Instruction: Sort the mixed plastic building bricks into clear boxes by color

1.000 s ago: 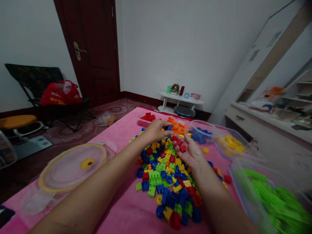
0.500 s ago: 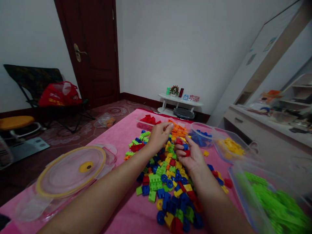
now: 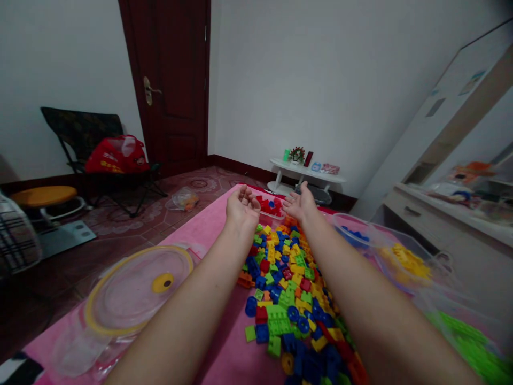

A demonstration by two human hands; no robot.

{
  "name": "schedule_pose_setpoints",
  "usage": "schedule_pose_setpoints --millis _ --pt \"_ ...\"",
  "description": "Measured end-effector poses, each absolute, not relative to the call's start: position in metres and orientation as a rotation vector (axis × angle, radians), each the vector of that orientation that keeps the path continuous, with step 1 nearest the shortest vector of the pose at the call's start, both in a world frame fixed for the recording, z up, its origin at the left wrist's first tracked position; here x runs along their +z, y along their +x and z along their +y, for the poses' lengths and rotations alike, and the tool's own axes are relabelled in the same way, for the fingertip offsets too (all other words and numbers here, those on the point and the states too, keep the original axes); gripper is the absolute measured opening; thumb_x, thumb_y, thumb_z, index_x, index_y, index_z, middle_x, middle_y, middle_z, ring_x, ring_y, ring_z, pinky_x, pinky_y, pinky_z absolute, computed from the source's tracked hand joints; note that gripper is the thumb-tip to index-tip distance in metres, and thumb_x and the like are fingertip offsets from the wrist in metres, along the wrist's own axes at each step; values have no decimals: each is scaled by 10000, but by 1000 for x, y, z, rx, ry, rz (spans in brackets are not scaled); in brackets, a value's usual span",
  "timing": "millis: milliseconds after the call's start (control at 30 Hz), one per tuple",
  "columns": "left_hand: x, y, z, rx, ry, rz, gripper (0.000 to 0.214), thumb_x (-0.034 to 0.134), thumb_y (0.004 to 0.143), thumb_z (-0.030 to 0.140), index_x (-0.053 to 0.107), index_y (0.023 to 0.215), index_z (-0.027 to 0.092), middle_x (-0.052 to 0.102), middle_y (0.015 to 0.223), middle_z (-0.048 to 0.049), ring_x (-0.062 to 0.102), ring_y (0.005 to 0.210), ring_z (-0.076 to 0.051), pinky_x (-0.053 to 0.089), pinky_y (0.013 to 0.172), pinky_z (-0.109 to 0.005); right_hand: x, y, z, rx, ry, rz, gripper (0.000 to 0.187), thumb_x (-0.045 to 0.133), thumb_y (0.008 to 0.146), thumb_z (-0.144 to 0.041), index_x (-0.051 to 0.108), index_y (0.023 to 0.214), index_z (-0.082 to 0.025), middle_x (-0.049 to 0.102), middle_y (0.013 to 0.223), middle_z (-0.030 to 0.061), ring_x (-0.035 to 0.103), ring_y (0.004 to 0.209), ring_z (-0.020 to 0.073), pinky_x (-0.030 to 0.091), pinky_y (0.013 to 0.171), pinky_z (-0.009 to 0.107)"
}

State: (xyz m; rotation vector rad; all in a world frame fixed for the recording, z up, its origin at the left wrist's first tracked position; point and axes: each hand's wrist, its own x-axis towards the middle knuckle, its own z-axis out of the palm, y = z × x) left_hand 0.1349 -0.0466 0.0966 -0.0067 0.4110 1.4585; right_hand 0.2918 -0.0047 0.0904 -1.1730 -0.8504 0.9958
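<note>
At the far end of the pink-covered table, my left hand (image 3: 243, 207) is beside a clear container of red blocks (image 3: 264, 206). Its fingers are loosely curled and apart, with nothing seen in them. My right hand (image 3: 300, 204) is on the container's other side, fingers spread and palm bare. A blue piece (image 3: 273, 204) shows among the red blocks. Below my hands spreads a heap of mixed toy building blocks (image 3: 286, 278) in green, yellow, blue, red and orange. My right hand and forearm partly cover the orange blocks (image 3: 291, 221).
To the right stand clear containers of blue blocks (image 3: 355, 234), yellow blocks (image 3: 411, 260) and green blocks (image 3: 468, 339). A clear lid with a yellow ring (image 3: 138, 289) lies at the left on the pink cloth (image 3: 224, 326). A white cabinet (image 3: 433, 224) borders the right side.
Red and blue blocks have left my right hand, which has moved forward and opened. My left hand has shifted left and opened. A blue piece now shows in the red container.
</note>
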Motion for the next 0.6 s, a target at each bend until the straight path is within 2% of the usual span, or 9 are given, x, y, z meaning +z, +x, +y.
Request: schedule_pose_setpoints --millis 133,267,333,400,467,533,600 --pt "98 135 -48 1462 -15 396 107 447 785 115 533 730 146 476 568 46 428 422 -23 340 416 -113 78 288 -33 974 -1322 -746 514 345 860 -600 605 879 -157 642 986 91 597 955 175 465 822 361" --pt "96 133 -47 1453 -24 394 122 431 788 114 522 713 148 479 545 48 428 409 -24 345 415 -116 66 284 -120 836 -1283 -1270 319 590 772 -483 648 932 -214 657 1029 49 575 1015 208 417 924 386" --pt "96 131 -44 1464 -27 402 122 426 779 107 518 711 149 476 531 51 425 399 -22 346 415 -116 60 279 -174 761 -1307 -1617 353 630 747 -459 654 1024 -241 635 1111 61 541 1083 244 372 979 433" --pt "97 128 -43 1479 -30 409 119 425 773 103 516 713 151 474 523 53 423 392 -22 348 416 -119 50 274 -222 645 -1383 -1904 497 645 735 -465 589 1198 -292 542 1284 74 447 1211 285 289 1044 486" --pt "98 125 -43 1490 -31 408 117 424 768 101 512 710 153 475 519 53 421 387 -24 343 413 -121 36 272 -254 547 -1404 -2244 680 669 689 -521 486 1314 -327 400 1428 64 293 1326 336 122 1097 555" --pt "99 124 -43 1493 -25 400 119 421 764 100 508 705 155 474 515 53 414 380 -26 324 402 -124 23 273 -268 518 -1340 -2529 734 619 700 -592 409 1363 -355 301 1487 45 203 1364 355 18 1085 605" --pt "99 124 -44 1482 -9 393 120 417 761 100 506 703 157 473 511 53 408 373 -30 307 393 -128 14 275 -266 455 -1337 -2633 673 539 764 -598 374 1377 -372 248 1509 35 161 1381 339 -14 1076 616"
